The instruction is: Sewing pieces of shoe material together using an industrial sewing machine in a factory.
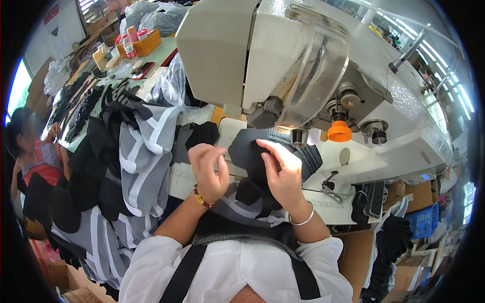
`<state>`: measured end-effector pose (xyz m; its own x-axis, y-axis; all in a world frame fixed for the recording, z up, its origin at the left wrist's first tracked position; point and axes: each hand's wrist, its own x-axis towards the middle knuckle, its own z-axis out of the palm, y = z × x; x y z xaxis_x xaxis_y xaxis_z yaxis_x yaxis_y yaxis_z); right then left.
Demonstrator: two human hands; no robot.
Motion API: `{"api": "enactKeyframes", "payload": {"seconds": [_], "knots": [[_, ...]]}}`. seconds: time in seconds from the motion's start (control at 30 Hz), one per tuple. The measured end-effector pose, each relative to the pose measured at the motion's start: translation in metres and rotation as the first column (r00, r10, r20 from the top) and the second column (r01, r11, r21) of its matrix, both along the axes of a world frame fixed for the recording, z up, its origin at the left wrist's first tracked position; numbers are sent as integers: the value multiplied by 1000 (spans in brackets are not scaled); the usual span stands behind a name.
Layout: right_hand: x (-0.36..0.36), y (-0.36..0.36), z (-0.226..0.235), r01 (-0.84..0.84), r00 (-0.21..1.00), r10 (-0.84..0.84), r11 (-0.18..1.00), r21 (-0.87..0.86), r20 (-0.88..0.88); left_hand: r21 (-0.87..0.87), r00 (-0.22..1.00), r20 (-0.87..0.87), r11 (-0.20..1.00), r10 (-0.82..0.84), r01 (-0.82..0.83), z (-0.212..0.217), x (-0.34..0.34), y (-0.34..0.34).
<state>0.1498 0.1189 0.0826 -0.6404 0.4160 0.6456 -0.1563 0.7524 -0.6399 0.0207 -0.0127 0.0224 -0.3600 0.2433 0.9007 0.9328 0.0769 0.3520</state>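
Observation:
My left hand (208, 172) is raised left of the needle area, its fingers curled in and the thumb tip near them. Anything pinched there is too small to make out. Over dark grey fabric pieces (246, 151) hovers my right hand (284, 177), thumb and index finger slightly apart; whether it touches the cloth I cannot tell. The fabric lies under the head of a cream sewing machine (217, 55), with a ribbed dark part (309, 156) at its right. A grey and black piece (242, 204) hangs toward my lap.
Grey and black cut pieces with white edging (146, 156) are heaped at left. Behind them, a table bears black strips (83, 113), a phone (143, 70) and a box of bottles (146, 44). A person (38, 151) sits far left. Cardboard (353, 255) and a blue crate (422, 220) stand at right.

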Motion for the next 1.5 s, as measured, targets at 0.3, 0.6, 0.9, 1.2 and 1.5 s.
{"api": "enactKeyframes", "payload": {"seconds": [0.3,0.6,0.9,1.2,1.5], "knots": [[-6,5,-2,-25,998,23,999,35,65,-377,939,-267,920,-217,105,50,-1,13],[5,51,-15,181,953,-279,834,521,117,-365,940,-235,919,-246,149,56,-4,21],[21,70,-22,-75,990,48,975,207,132,-250,907,-351,957,-233,149,53,-9,15],[13,57,16,-49,999,42,948,313,32,-187,923,-319,969,-214,160,50,-14,17],[19,55,11,-80,994,47,925,371,99,-268,926,-262,943,-270,199,48,-15,21]]}}
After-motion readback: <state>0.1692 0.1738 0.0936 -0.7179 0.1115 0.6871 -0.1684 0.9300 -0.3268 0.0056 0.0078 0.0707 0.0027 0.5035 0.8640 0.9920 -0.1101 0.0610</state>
